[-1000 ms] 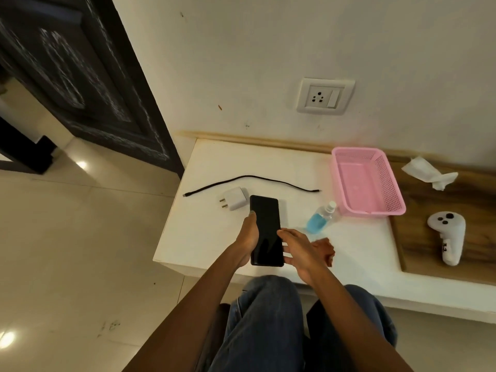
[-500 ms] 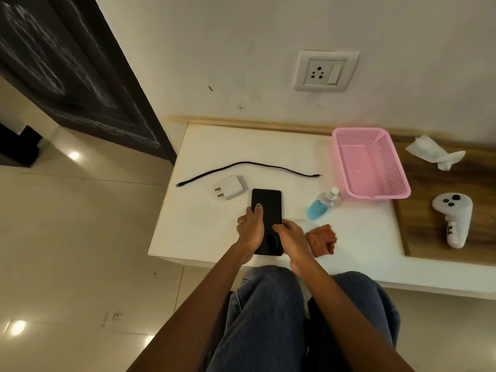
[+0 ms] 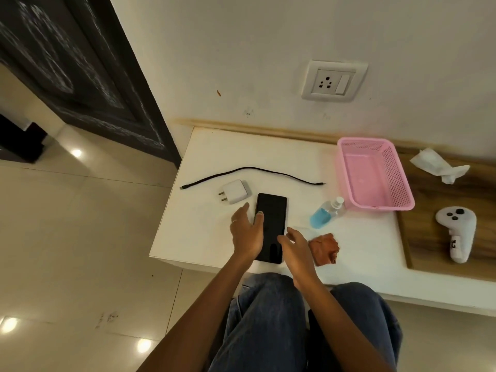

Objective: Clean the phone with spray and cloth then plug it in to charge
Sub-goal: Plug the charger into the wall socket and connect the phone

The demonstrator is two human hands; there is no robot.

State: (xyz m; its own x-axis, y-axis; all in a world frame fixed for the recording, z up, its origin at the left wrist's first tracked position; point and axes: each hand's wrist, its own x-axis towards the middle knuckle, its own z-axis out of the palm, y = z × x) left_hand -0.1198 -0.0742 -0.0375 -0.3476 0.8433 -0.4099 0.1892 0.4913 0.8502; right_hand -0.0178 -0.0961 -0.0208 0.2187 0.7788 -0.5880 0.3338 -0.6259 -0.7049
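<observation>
two hands are over the black phone (image 3: 271,226), which lies flat, screen up, near the front edge of the white table (image 3: 204,237). our left hand (image 3: 247,234) has the fingers spread and loose, one fingertip touching the left side of the screen, nothing held in it. our right hand (image 3: 296,247) is also open with fingers apart, just at the right edge of the phone, and it grips nothing. the brown cloth (image 3: 324,248) lies crumpled just beside the right hand. the spray bottle (image 3: 326,212) with blue liquid lies tilted next to the pink basket (image 3: 375,205). the white charger adapter (image 3: 234,191) and the black cable (image 3: 252,169) rest behind the phone, and the wall socket (image 3: 334,80) is above.
</observation>
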